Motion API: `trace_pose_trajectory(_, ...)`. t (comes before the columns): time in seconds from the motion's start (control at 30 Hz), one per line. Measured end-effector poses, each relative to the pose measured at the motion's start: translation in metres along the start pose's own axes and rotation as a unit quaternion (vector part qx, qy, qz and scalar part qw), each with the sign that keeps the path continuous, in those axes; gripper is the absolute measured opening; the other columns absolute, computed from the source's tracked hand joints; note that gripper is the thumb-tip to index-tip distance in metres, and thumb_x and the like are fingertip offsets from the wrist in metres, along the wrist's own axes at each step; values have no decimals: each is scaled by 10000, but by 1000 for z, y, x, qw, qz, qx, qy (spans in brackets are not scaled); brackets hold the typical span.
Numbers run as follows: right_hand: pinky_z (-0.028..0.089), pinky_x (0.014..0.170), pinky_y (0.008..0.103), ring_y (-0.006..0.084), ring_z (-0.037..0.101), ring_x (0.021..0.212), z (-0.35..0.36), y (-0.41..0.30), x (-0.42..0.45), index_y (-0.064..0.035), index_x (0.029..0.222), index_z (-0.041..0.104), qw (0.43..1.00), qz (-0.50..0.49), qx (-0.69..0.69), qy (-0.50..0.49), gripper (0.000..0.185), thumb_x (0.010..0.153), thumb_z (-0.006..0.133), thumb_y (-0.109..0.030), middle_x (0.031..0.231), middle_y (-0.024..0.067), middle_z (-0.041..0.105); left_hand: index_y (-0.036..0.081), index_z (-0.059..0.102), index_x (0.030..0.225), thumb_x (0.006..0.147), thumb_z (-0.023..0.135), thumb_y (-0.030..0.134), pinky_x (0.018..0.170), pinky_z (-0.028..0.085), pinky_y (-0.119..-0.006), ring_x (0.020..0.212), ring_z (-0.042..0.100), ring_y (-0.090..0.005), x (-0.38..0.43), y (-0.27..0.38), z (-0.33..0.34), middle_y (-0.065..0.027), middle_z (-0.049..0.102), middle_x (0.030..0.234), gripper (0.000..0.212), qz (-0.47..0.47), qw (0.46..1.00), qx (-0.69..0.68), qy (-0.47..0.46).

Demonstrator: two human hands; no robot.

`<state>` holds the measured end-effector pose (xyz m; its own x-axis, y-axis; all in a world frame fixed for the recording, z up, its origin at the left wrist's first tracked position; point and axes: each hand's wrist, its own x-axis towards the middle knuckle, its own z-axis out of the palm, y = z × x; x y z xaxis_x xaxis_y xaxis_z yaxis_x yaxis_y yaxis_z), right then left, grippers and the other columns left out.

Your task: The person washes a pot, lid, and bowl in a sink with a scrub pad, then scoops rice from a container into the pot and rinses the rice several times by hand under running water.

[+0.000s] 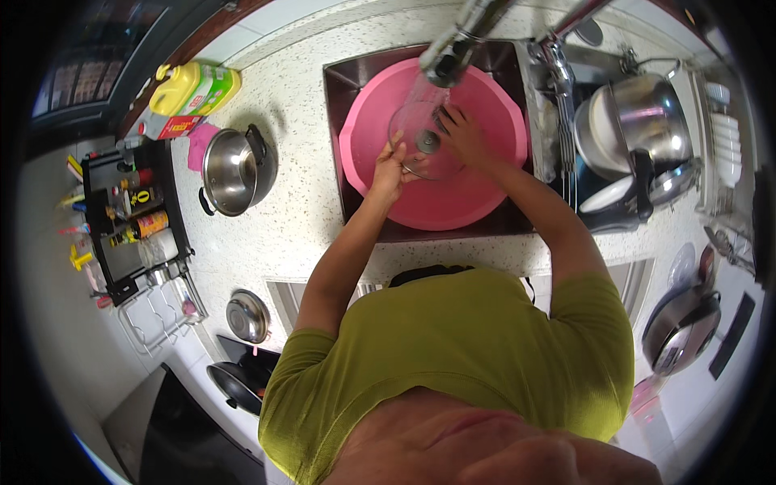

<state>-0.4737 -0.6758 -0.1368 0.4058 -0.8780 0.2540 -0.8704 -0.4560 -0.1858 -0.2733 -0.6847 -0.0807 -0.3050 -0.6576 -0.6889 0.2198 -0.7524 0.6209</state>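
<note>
Over a pink plastic basin set in the dark sink, my left hand grips the rim of a clear glass pot lid. The lid has a round metal knob at its middle. On the lid's right side lies my right hand, its fingers around a small dark object, too blurred to name. Water runs from the faucet onto the lid and into the basin.
A steel pot stands on the speckled counter at left, near a yellow detergent jug. A black rack with bottles is farther left. Right of the sink, a large steel pot and dishes fill a drying area.
</note>
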Motion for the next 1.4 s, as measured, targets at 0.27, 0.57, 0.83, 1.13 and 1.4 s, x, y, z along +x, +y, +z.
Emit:
trace_pose_trajectory(0.27, 393, 841, 439, 329, 444, 1068, -2, -37, -8, -22, 973, 582, 988, -23, 128, 77, 308, 733, 523, -207, 1092, 139, 519, 152, 357, 1240, 905, 405, 357, 620, 547, -418, 787, 631, -296, -2, 12, -25, -165, 607, 926, 396, 31, 998, 60, -4)
trace_pose_trajectory(0.57, 335, 898, 474, 332, 382, 1154, -14, -68, 7, -20, 1091, 513, 962, 57, 258, 70, 411, 733, 524, -221, 1237, 145, 427, 177, 367, 1252, 897, 422, 371, 564, 548, -362, 698, 641, -264, 0, 15, -30, -150, 617, 809, 409, 23, 999, 27, -1)
trace_pose_trajectory(0.83, 287, 933, 483, 314, 340, 1192, -29, -82, 35, -32, 1182, 462, 963, 103, 241, 55, 439, 796, 512, -236, 1255, 112, 430, 160, 388, 1243, 899, 407, 385, 544, 545, -298, 678, 641, -216, 9, 6, -16, -118, 617, 778, 411, 6, 1000, 7, 0)
trace_pose_trajectory(1.13, 304, 924, 459, 307, 363, 1165, -15, -49, 24, -54, 1100, 537, 994, 2, 94, 46, 368, 785, 530, -246, 1231, 96, 453, 154, 415, 1219, 866, 451, 430, 549, 534, -295, 707, 640, -230, -7, 12, -3, -128, 617, 849, 450, -32, 995, 92, 12)
trace_pose_trajectory(1.4, 358, 909, 439, 295, 408, 1142, -33, -25, -24, -11, 1140, 488, 997, 13, 48, -63, 441, 770, 569, -237, 1213, 208, 435, 149, 407, 1240, 904, 431, 308, 540, 552, -326, 724, 640, -267, -15, 34, -45, -182, 620, 875, 372, 28, 994, 105, 24)
